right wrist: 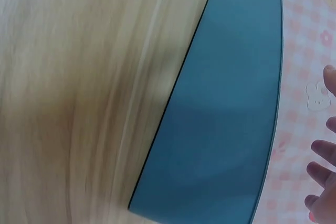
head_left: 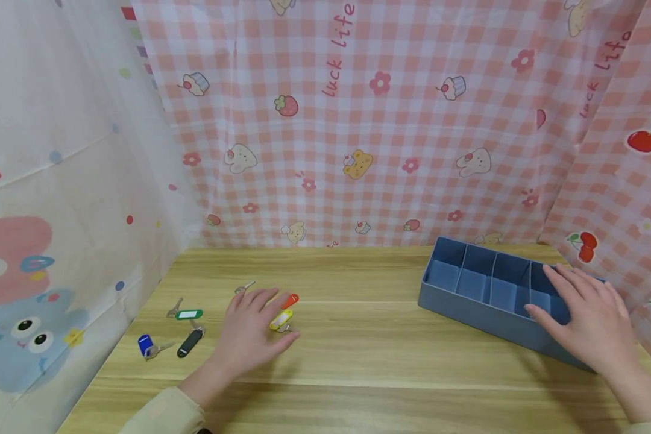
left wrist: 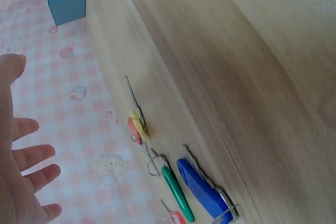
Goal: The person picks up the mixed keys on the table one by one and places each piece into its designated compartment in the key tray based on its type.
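My left hand (head_left: 252,325), fingers spread, hovers over the left half of the table and holds nothing. Just beyond its thumb and forefinger lie a yellow key tag (head_left: 281,319) and a red key tag (head_left: 290,301). To its left are a green key tag (head_left: 188,314), a black key tag (head_left: 190,342) and a blue key tag (head_left: 145,345), each with a key. A key (head_left: 244,288) shows past the fingertips, partly hidden by the hand. Over the right end of a blue-grey divided box (head_left: 493,319), my right hand (head_left: 591,319) is spread with nothing in it.
The box has several compartments in a row, their bare floors showing; the right end is covered by the hand. A pink checked cloth (head_left: 325,132) hangs behind the wooden table (head_left: 358,355), and a white printed cloth (head_left: 76,150) on the left.
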Demonstrator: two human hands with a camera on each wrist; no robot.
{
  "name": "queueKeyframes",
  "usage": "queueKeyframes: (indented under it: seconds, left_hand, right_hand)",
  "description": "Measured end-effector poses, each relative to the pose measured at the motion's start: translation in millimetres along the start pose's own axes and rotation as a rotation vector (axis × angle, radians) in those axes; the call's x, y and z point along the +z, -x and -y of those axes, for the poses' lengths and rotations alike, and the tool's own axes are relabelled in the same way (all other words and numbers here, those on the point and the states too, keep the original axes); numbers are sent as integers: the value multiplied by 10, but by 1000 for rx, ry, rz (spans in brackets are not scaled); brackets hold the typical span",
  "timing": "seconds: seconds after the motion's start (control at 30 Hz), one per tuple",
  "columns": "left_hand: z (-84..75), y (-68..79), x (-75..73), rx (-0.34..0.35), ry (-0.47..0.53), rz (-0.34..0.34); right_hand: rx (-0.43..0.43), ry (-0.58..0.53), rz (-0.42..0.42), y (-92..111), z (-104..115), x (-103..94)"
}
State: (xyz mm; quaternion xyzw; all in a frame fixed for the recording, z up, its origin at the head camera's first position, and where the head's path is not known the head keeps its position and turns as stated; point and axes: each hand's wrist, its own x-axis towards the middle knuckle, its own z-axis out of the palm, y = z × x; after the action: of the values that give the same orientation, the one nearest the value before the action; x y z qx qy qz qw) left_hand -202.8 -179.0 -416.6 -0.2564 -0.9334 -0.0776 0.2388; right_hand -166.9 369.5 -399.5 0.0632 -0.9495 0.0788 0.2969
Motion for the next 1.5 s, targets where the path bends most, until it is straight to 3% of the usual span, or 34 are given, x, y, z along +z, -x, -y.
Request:
queueKeyframes:
  seconds: [0.13,0.27,0.6,0.77,0.93,1.23,1.5]
  left_hand:
    - [37,-5,-20,3,14,-22]
    - [84,1,-39,16,23,-55]
    - [161,-2,-104,13,-2,-44]
    - [199,2,-133,-17,15,-24]
    - [267,18,-136,-20,42,-43]
    - [367,55,-151,-69,72,-17]
    - [441,89,-140,-59,84,-41]
  right_hand:
    - [10,6,-21,-13,-87,-32]
    - [52,-13,16,-17,-145,-66]
    - [83,-97,35,-22,-360,-88]
    - [143,-145,35,-6,-433,-105]
    - [221,-202,97,-3,-498,-148]
    - [370,-525,206,36,-668,-117]
    - [530,-749,183,170,-1019,77]
